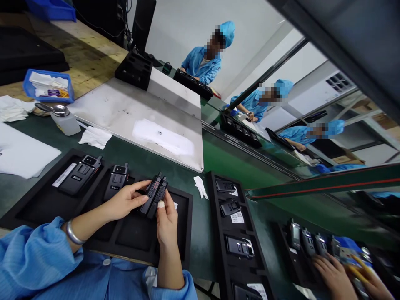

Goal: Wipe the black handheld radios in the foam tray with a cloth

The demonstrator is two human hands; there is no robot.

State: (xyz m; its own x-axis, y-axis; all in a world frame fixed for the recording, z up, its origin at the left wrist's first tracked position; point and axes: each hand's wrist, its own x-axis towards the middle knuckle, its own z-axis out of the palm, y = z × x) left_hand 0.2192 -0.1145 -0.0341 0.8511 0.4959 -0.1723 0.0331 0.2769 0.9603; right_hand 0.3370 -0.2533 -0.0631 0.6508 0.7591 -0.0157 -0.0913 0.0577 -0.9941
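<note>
Radio pair (153,195) | left hand (129,201), right hand (168,218): both gripping it | risk: scuffing | likely cause: rubbing together

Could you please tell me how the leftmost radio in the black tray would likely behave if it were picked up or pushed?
The leftmost radio would probably stay stiff when lifted, since its casing looks hard and blocky. Rolling seems unlikely, given its wide, boxy body. If pushed sideways, it would likely be stopped by the raised walls of the black tray.

Black radios (153,195), blue sleeves (39,252), dark green tabletop (201,229)
</note>
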